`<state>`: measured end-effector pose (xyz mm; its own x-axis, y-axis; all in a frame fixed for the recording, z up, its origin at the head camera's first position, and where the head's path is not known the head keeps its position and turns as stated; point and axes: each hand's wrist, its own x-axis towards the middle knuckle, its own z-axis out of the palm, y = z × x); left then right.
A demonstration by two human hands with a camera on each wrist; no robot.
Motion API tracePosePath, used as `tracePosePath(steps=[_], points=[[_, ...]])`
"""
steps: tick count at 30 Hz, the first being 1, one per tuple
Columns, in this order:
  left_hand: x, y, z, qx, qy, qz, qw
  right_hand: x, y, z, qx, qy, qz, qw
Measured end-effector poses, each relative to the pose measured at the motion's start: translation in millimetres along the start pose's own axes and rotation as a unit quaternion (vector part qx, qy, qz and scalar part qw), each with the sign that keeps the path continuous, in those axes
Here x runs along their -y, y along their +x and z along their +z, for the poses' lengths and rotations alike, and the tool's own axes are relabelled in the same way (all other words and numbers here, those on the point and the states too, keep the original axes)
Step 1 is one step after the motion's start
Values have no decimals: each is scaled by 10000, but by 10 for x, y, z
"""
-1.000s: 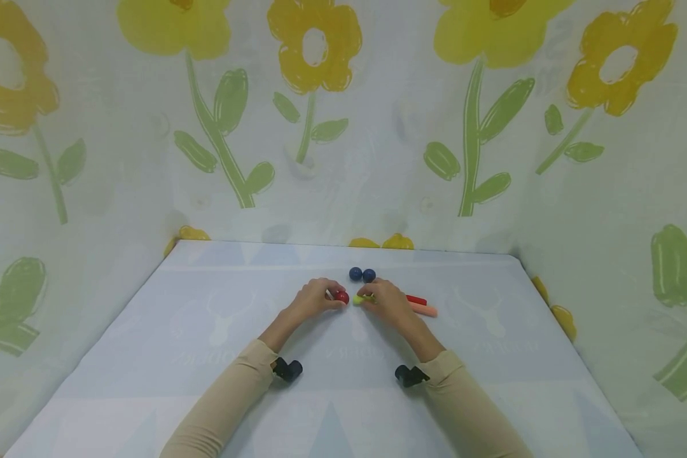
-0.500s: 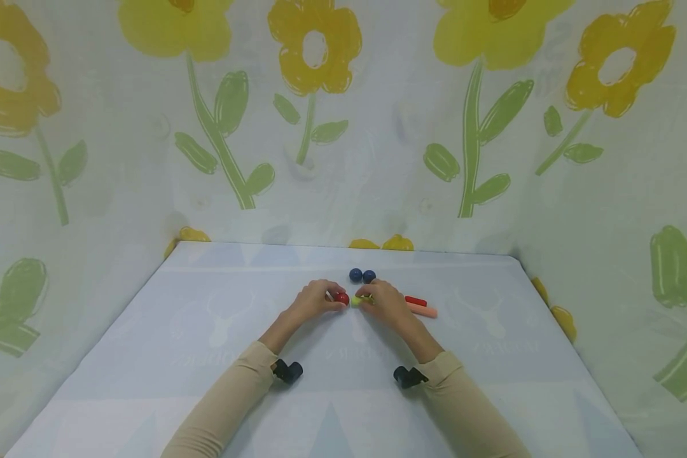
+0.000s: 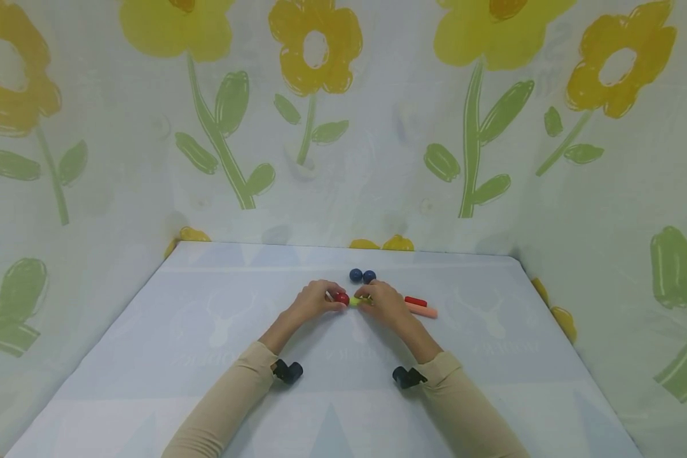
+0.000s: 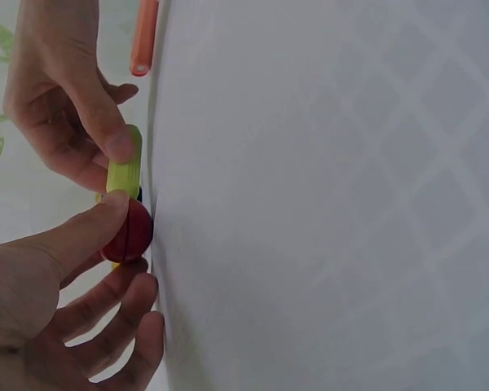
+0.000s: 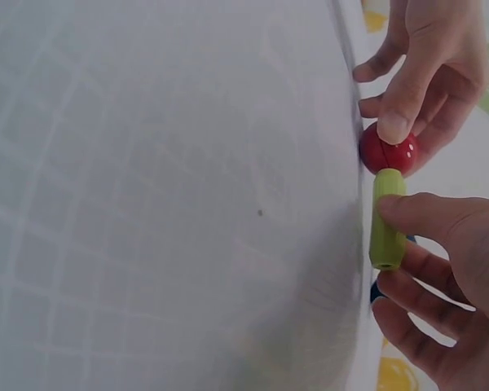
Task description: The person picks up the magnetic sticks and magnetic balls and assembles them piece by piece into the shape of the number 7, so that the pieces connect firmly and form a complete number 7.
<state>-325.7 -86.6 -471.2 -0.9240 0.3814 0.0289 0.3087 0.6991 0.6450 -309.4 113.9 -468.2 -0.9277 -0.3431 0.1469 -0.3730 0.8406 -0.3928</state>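
Observation:
My left hand (image 3: 313,299) pinches a glossy red ball (image 3: 342,299) between thumb and fingers, low over the table. A thin seam line runs across the ball (image 5: 386,151) in the right wrist view. Opposite it, my right hand (image 3: 386,303) grips a short lime-green stick (image 5: 387,220), thumb on one side and fingers on the other. One end of the stick touches the ball; the end facing away has a small hole. Whether the stick enters the ball cannot be made out.
Two dark blue balls (image 3: 362,276) lie side by side just behind the hands. A red stick (image 3: 416,301) and a peach-orange stick (image 3: 423,310) lie right of my right hand, partly covered by it. A flower-printed curtain (image 3: 366,146) surrounds the pale table (image 3: 206,381).
My right hand has moved the green stick slightly left, closing the gap to the red ball until they touch. The left hand and ball have stayed in place.

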Motion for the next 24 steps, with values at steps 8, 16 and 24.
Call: tracePosePath(steps=[8, 16, 24], points=[[3, -7, 2, 21, -81, -28, 10000, 12, -8, -15, 8, 4, 40, 10000], [14, -2, 2, 82, -134, -36, 9999, -13, -5, -45, 56, 18, 192, 9998], [26, 0, -11, 104, -149, -73, 9998, -75, -36, -107, 131, -98, 412, 9990]])
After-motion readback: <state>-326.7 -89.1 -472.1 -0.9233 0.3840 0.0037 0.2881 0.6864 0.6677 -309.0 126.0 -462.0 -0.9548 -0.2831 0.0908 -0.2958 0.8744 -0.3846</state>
